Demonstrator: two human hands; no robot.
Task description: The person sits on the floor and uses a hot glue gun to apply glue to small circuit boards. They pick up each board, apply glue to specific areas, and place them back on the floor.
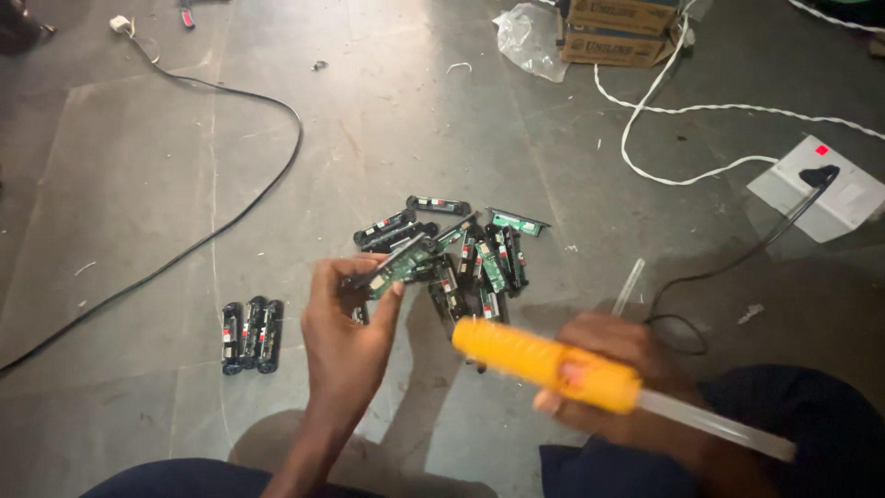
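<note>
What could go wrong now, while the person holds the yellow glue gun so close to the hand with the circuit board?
1. The glue gun nozzle points toward the left hand; if hot, it may burn the fingers.
2. Glue may drip on the pile of boards lying below.
3. The gun's black cable loops beside the right hand and may snag.

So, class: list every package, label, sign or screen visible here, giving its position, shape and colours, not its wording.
Two stacked brown cardboard boxes: top edge, right of centre; rectangular, dark printing on the sides.
Crumpled clear plastic bag: on the grey floor just left of the boxes.
Small red square sticker: on the white rectangular power board at the right.
No signs or screens.
</note>
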